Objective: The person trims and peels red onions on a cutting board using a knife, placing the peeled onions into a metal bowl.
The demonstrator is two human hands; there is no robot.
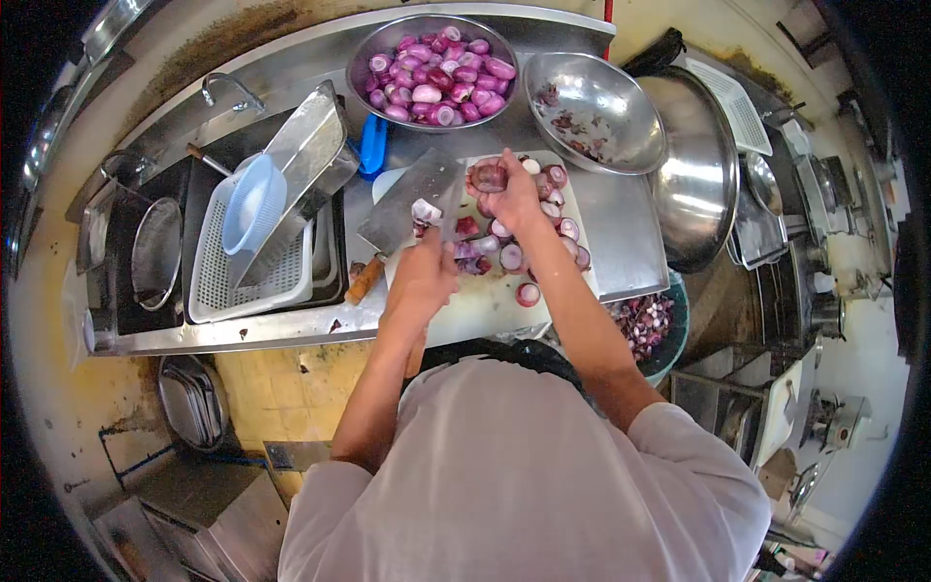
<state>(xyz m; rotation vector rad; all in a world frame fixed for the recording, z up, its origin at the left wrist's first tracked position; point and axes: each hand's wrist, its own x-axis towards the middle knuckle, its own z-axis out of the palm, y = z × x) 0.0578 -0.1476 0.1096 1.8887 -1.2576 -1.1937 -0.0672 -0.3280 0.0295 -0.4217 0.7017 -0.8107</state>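
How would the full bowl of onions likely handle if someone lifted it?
The bowl is probably heavy, being heaped with onions. Its metal wall looks stiff, and the rounded onions might roll if it tipped.

Left section: I view two faucets, a near faucet (pixel 233 94) and a far faucet (pixel 126 162), mounted above the sink area. A white perforated basket (pixel 207 281) sits there; a light-blue colander (pixel 254 206) is tilted inside it. A deep metal tray (pixel 312 145) slants across the basket and colander. A round strainer (pixel 157 252) stands farther left.

Right section: I locate a large metal vessel (pixel 690 179), its rounded side toward me, with a white slotted rack (pixel 737 107) beyond its rim. A metal shelf unit (pixel 742 388) stands lower right.

Lower left: I note nested metal trays (pixel 191 403) beside yellow floor tiles (pixel 291 393), and a metal cabinet (pixel 208 500) below them.
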